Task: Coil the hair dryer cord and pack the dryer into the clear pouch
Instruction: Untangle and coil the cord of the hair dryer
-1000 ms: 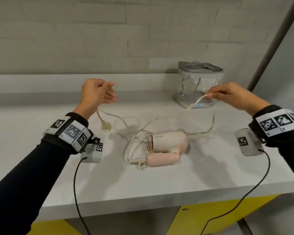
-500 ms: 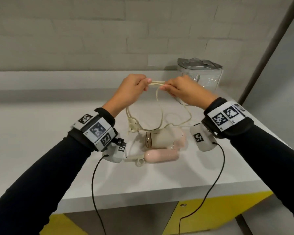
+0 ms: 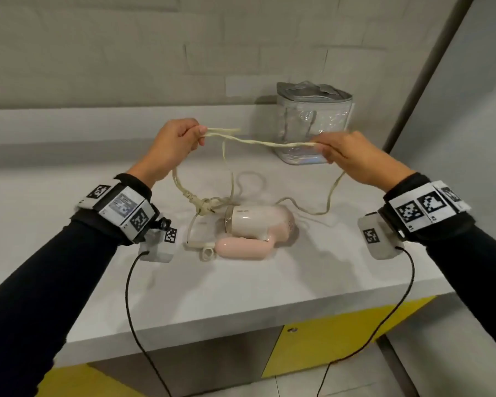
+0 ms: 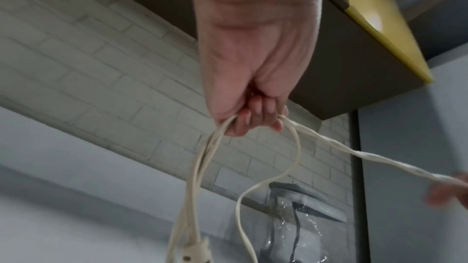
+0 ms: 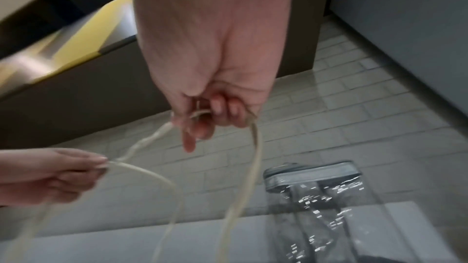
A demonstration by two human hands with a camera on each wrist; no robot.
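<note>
**Cord stretched between two raised hands above the dryer**

In the head view the left hand [image 3: 173,149], left of centre, is closed around several strands of the cream cord [image 3: 258,142]; the left wrist view shows its fingers [image 4: 255,116] curled tight on the bunch, with loops hanging down to the plug [image 4: 196,251] at the bottom edge. The right hand [image 3: 347,157], right of centre, pinches the other end of the taut, twisted stretch between thumb and fingertips, the remaining fingers loosely curled. From it a slack strand drops to the white counter [image 3: 241,285] and runs to the pink hair dryer [image 3: 255,224], which lies on its side at the middle of the frame, handle folded beneath the barrel. The clear pouch [image 3: 314,121] stands upright behind it, near the wall, right of centre, its grey top closed
</note>
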